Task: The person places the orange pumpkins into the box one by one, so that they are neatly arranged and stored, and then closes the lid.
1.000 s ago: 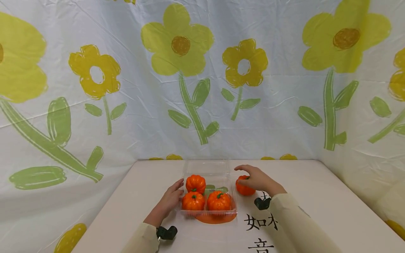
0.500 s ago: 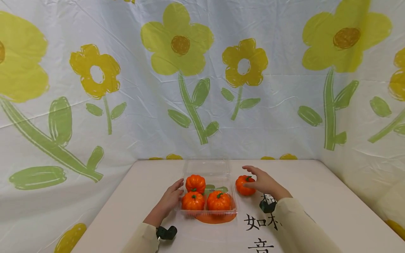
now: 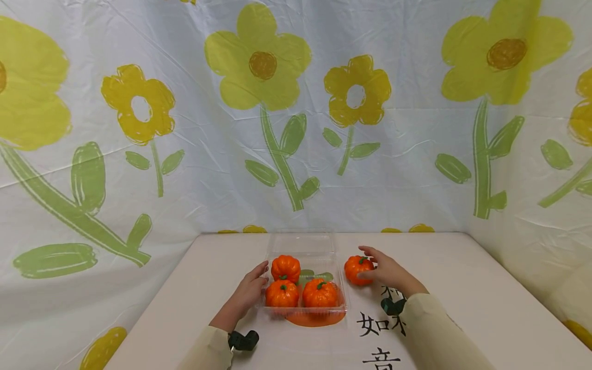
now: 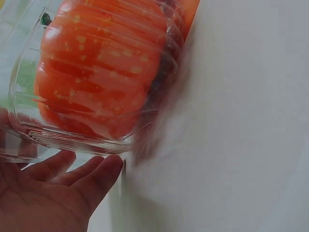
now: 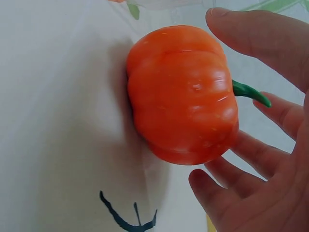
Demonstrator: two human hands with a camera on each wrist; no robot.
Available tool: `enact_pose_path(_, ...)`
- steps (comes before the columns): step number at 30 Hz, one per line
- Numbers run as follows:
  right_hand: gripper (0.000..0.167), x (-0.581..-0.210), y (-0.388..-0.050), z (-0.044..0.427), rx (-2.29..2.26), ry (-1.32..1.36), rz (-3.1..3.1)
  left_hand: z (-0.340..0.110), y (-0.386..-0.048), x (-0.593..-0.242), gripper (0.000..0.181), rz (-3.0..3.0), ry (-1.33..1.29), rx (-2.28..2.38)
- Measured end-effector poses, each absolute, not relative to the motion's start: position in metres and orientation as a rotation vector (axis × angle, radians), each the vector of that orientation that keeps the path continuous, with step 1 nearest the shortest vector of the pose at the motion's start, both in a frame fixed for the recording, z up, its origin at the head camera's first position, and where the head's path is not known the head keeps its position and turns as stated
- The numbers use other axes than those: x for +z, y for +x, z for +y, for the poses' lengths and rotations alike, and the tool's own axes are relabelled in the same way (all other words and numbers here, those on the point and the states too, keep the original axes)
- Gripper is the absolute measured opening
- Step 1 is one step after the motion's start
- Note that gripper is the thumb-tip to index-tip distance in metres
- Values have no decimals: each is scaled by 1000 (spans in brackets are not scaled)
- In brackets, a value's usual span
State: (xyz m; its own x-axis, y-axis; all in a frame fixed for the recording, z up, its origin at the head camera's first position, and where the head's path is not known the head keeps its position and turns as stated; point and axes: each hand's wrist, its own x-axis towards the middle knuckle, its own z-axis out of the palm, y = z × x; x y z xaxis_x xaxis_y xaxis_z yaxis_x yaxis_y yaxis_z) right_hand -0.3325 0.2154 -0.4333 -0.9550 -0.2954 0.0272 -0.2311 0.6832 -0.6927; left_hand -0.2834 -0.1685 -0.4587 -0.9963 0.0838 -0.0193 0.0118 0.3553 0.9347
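A clear plastic clamshell box stands on the table with its lid folded back. Three small orange pumpkins lie in it: one at the back left, one at the front left, one at the front right. My left hand rests its fingertips against the box's left side, thumb mostly hidden. To the right of the box, another pumpkin with a green stem sits on the table. My right hand is spread loosely about this pumpkin's right side; the right wrist view shows no firm grip.
The pale table has dark written characters and an orange printed shape in front of the box. Behind it hangs a flower-printed cloth. The box's transparent lid lies toward the back.
My right hand has drawn back a little to the right, uncovering more of the single pumpkin, which stays in place. The left hand and the box hold still.
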Motion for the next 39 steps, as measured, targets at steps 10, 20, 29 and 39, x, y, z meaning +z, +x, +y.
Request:
enact_pose_path(10, 86, -440, -330, 215, -1207, -397, 2749, -168, -285, -461, 55, 2519, 77, 1766)
enact_pose_path(20, 83, -447, -329, 216, -1212, -359, 2753, -165, -277, -452, 55, 2509, 86, 1774)
enact_pose_path(29, 78, -447, -327, 217, -1226, -379, 2736, -167, -285, -461, 55, 2523, 75, 1766)
enact_pose_path(39, 77, -449, -330, 218, -1215, -369, 2735, -168, -286, -460, 55, 2515, 74, 1767)
